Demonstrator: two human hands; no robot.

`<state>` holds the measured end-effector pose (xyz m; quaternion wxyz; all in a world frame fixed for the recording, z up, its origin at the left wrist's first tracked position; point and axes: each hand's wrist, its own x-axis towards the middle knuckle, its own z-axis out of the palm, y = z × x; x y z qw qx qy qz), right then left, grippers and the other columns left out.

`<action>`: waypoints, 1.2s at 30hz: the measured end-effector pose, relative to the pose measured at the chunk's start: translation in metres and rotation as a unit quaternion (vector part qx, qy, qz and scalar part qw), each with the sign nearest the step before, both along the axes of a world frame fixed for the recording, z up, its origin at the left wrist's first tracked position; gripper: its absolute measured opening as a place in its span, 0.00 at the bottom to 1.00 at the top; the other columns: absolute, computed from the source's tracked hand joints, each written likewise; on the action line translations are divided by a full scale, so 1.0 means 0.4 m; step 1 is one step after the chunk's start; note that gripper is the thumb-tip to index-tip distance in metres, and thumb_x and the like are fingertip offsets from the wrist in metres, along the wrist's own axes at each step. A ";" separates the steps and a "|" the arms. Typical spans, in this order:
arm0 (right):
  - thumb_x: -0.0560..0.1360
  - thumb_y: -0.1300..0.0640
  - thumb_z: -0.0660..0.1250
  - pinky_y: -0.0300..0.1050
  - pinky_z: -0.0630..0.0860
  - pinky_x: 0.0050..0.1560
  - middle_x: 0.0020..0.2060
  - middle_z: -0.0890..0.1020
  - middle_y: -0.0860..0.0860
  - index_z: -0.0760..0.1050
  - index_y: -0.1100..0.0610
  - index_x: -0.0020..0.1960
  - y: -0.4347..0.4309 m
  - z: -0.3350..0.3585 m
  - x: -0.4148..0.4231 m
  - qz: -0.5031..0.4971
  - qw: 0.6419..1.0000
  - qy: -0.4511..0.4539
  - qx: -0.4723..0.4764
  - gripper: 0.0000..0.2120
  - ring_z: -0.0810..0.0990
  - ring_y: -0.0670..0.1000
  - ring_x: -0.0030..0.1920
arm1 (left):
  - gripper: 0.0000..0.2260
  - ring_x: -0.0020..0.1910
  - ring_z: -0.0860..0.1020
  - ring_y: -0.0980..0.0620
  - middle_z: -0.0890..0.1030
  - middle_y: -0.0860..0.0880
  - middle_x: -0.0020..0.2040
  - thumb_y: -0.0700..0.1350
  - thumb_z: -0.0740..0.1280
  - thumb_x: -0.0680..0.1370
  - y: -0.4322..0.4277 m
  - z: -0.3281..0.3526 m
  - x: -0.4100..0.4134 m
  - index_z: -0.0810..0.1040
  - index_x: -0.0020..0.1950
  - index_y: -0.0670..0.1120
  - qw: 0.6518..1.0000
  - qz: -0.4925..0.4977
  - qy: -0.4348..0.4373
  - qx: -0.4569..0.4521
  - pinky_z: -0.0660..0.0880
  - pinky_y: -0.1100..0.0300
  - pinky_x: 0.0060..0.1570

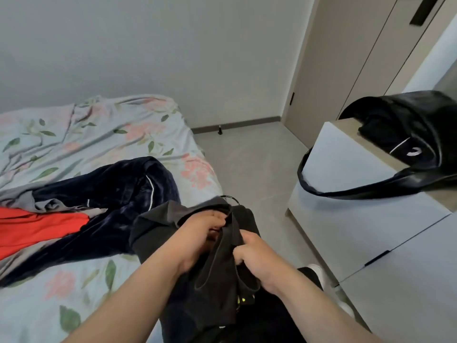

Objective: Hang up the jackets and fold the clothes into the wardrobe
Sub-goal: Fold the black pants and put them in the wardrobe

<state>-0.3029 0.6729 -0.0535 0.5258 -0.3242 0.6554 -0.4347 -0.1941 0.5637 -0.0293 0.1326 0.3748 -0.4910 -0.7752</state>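
1. No legible writing. The black jacket (408,134) on the tabletop (346,128) at right shows a white curved logo mark; the dark grey garment (217,280) has a neon-yellow print (too small to read).
2. Left hand (197,233) & right hand (254,253): fingers curled, both gripping folds of that garment, close together, by the bed (99,134) edge.
3. Navy velvet jacket (118,194) & red garment (37,226) lie on the bed.

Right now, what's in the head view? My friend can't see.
Left hand and right hand grip a dark grey garment beside a floral bed. A navy garment and red garment lie there; a black leather item sits on a white cabinet.
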 end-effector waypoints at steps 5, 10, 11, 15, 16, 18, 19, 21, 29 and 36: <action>0.53 0.64 0.58 0.37 0.64 0.28 0.26 0.71 0.49 0.72 0.51 0.28 0.021 -0.037 -0.165 -0.069 0.993 0.028 0.094 0.09 0.71 0.49 0.26 | 0.10 0.41 0.77 0.51 0.81 0.47 0.40 0.44 0.62 0.80 0.029 -0.052 -0.178 0.81 0.49 0.39 0.980 -0.047 -0.067 -0.181 0.74 0.51 0.50; 0.69 0.66 0.60 0.40 0.64 0.34 0.32 0.71 0.54 0.71 0.55 0.36 0.038 -0.138 -0.258 -0.055 0.970 0.101 0.212 0.07 0.69 0.51 0.33 | 0.07 0.51 0.76 0.64 0.80 0.61 0.50 0.48 0.63 0.78 0.105 -0.127 -0.111 0.79 0.50 0.59 0.902 -0.078 -0.112 -0.409 0.71 0.67 0.58; 0.74 0.61 0.61 0.40 0.66 0.35 0.35 0.71 0.54 0.71 0.55 0.40 0.033 -0.143 -0.266 -0.067 0.971 0.079 0.215 0.04 0.69 0.51 0.34 | 0.06 0.52 0.76 0.64 0.80 0.63 0.50 0.51 0.63 0.76 0.119 -0.129 -0.064 0.78 0.50 0.61 0.877 -0.047 -0.111 -0.465 0.69 0.70 0.58; 0.73 0.31 0.62 0.35 0.74 0.40 0.39 0.82 0.42 0.77 0.46 0.45 -0.011 -0.172 -0.287 -0.050 0.984 -0.002 0.173 0.19 0.81 0.46 0.40 | 0.26 0.54 0.77 0.42 0.81 0.42 0.53 0.56 0.72 0.62 0.120 -0.182 0.113 0.81 0.54 0.41 0.791 0.163 -0.269 -0.524 0.69 0.51 0.61; 0.70 0.29 0.64 0.33 0.76 0.40 0.42 0.85 0.40 0.78 0.44 0.48 -0.023 -0.182 -0.277 -0.023 0.986 -0.009 0.164 0.20 0.84 0.44 0.43 | 0.30 0.54 0.77 0.37 0.81 0.38 0.53 0.54 0.75 0.60 0.116 -0.194 0.143 0.80 0.56 0.38 0.803 0.200 -0.333 -0.451 0.71 0.45 0.60; 0.64 0.31 0.72 0.37 0.79 0.48 0.49 0.85 0.39 0.78 0.41 0.55 -0.051 -0.194 -0.252 0.004 0.989 -0.011 0.149 0.23 0.84 0.42 0.49 | 0.32 0.56 0.78 0.36 0.81 0.36 0.54 0.48 0.81 0.63 0.111 -0.205 0.176 0.77 0.61 0.35 0.870 0.230 -0.372 -0.228 0.75 0.45 0.58; 0.63 0.34 0.75 0.41 0.80 0.54 0.52 0.84 0.39 0.77 0.41 0.59 -0.063 -0.203 -0.245 0.005 0.989 -0.013 0.146 0.27 0.83 0.43 0.52 | 0.25 0.55 0.79 0.38 0.84 0.39 0.51 0.43 0.81 0.66 0.109 -0.205 0.186 0.78 0.58 0.34 0.900 0.234 -0.340 -0.140 0.77 0.53 0.54; 0.62 0.38 0.78 0.45 0.79 0.58 0.54 0.84 0.42 0.76 0.45 0.63 -0.076 -0.215 -0.243 0.007 0.986 -0.020 0.163 0.31 0.83 0.46 0.54 | 0.11 0.49 0.81 0.43 0.85 0.46 0.38 0.44 0.73 0.75 0.102 -0.217 0.190 0.81 0.49 0.37 0.938 0.206 -0.277 -0.022 0.76 0.58 0.42; 0.64 0.51 0.78 0.47 0.81 0.50 0.47 0.87 0.52 0.80 0.56 0.57 -0.030 -0.210 -0.285 -0.061 0.975 -0.083 0.199 0.23 0.86 0.53 0.48 | 0.26 0.51 0.83 0.39 0.84 0.42 0.54 0.46 0.76 0.64 0.048 -0.223 0.156 0.78 0.61 0.47 0.966 0.191 -0.100 0.146 0.78 0.45 0.52; 0.66 0.68 0.71 0.57 0.78 0.59 0.57 0.82 0.65 0.81 0.65 0.56 0.036 -0.123 -0.309 -0.103 0.955 -0.260 0.096 0.18 0.82 0.63 0.56 | 0.20 0.54 0.83 0.40 0.84 0.42 0.56 0.39 0.72 0.69 0.014 -0.141 0.152 0.79 0.61 0.47 0.981 0.178 -0.009 0.078 0.77 0.45 0.55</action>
